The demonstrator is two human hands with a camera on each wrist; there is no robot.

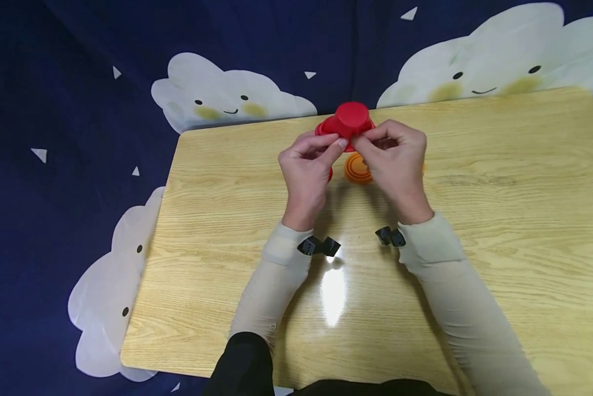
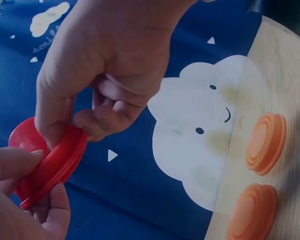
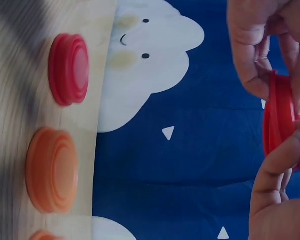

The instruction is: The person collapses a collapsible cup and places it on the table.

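Note:
A red collapsible cup [image 1: 352, 116], its round end raised toward the head camera, is held in the air above the far side of the table. On its left rim my left hand [image 1: 306, 173] pinches with thumb and fingers. My right hand [image 1: 395, 159] pinches the opposite side of the rim. The left wrist view shows the red cup [image 2: 65, 155] partly extended, with fingers of both hands around its wide ring. In the right wrist view the cup [image 3: 281, 115] is cut off by the frame edge, and fingers hide part of it.
On the table [image 1: 217, 220] beneath my hands lie a flattened red cup [image 3: 72, 70] and an orange one [image 3: 52, 170]. Another orange cup [image 2: 252, 212] lies in the same row. A dark blue curtain [image 1: 276, 33] with clouds hangs behind the table's far edge.

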